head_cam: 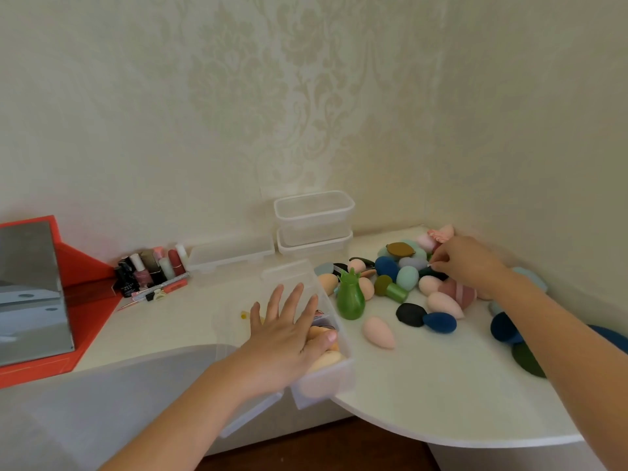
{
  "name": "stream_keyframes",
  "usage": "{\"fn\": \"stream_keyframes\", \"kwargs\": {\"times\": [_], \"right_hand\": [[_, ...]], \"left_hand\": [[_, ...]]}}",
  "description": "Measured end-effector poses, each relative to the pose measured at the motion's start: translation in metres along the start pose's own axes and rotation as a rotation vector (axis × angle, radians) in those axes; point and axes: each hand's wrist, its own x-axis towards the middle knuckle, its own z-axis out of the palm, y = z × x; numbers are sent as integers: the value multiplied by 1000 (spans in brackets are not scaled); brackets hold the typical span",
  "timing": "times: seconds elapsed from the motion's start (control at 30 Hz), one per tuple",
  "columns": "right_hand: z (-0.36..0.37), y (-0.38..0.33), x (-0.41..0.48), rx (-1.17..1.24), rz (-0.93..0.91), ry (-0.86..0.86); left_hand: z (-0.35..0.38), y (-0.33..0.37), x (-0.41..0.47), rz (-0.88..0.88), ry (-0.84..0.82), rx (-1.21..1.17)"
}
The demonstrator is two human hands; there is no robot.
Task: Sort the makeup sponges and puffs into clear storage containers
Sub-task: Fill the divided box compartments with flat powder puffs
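A clear storage container point(326, 385) sits at the table's front edge with peach sponges point(323, 360) inside. My left hand point(289, 329) lies flat over it, fingers spread and straight. To the right, a pile of makeup sponges and puffs point(407, 278) in pink, blue, teal, green and black covers the table. My right hand point(465, 263) reaches into the back of the pile, fingertips pinched together on something small that I cannot make out. A pink teardrop sponge point(379, 333) lies alone near the container.
Two stacked clear containers point(314, 220) stand against the wall, a low clear tray point(231, 254) to their left. A green vase-shaped holder point(350, 300) stands beside the open container. Nail polish bottles point(149, 266) and a red-framed mirror point(30, 290) occupy the left.
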Motion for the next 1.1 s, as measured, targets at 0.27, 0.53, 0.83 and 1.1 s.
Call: {"fn": "stream_keyframes", "kwargs": {"times": [0.27,0.53,0.83,1.1], "right_hand": [[-11,-4,-3,205,53,336],[-42,-57,-28,935,-122,336],[-16,-150,-57,683,-467,-39],[27,-180,-41,167,-577,-74]], "left_hand": [[2,-4,3,39,3,-118],[1,-3,1,60,36,-172],[5,-2,-3,40,126,-306],[10,-16,-6,-20,440,-655]]}}
